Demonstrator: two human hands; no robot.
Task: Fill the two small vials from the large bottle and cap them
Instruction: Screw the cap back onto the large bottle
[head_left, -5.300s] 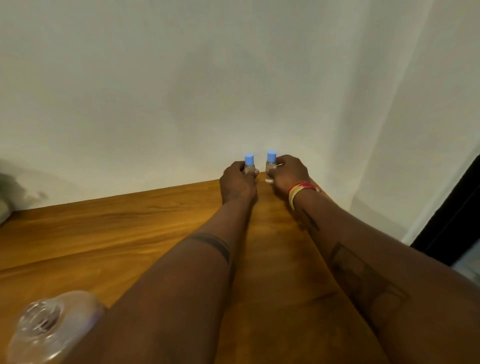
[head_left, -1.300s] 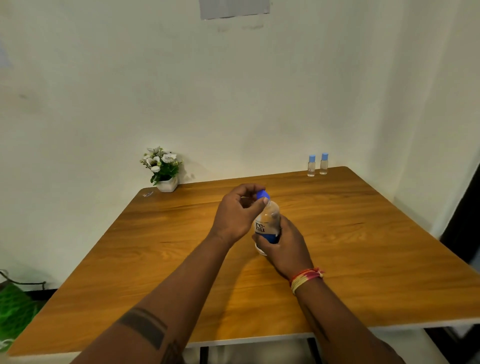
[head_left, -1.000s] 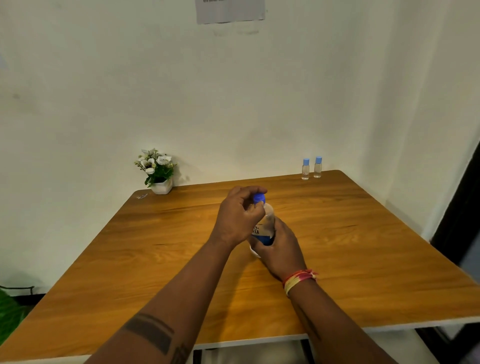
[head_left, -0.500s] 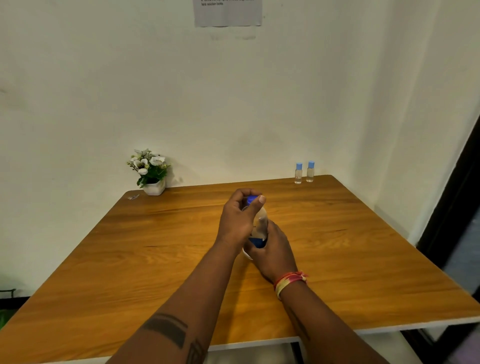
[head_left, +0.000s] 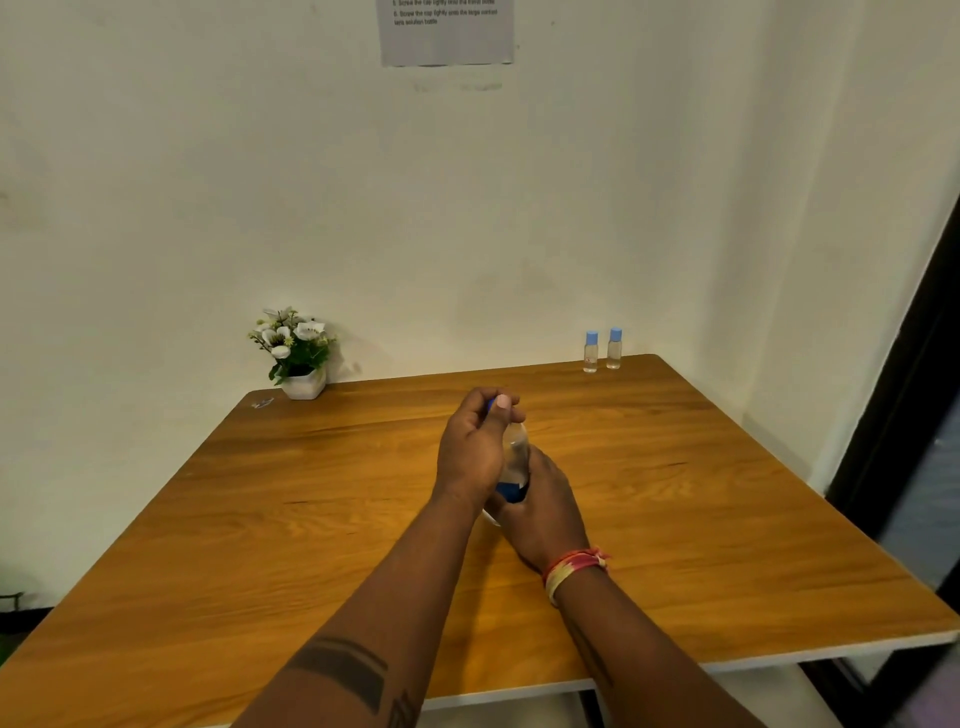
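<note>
Standing at the middle of a square wooden table (head_left: 311, 519), the large bottle (head_left: 517, 457) is clear plastic with a dark blue label band low on its body, and both hands are on it. The right hand (head_left: 540, 501) wraps its fingers round the lower half, at about five o'clock from the bottle's neck, with a red and yellow thread band (head_left: 571, 566) on that wrist. The left hand (head_left: 475, 449) comes in from seven o'clock and curls over the top, thumb and fingertips pinching the dark blue cap (head_left: 491, 405), of which only a sliver shows beside the thumbnail. Whether the cap is seated tight cannot be told.

From the bottle, the two small vials (head_left: 602, 351) stand well apart at one o'clock, near the table's far right corner, upright and just beside each other, each clear with a light blue cap on. At eleven o'clock, by the far left corner, sits a small white pot of white flowers (head_left: 298, 353), and just left of it a tiny clear scrap (head_left: 262, 402) lies on the wood.

The tabletop is warm orange-brown with visible grain and a pale edge along the near side. Behind it rises a plain cream wall (head_left: 156, 182), meeting a second wall at the right. A grey printed sheet (head_left: 447, 36) is stuck high at twelve o'clock. A dark door frame (head_left: 904, 415) runs down the right at three o'clock.
</note>
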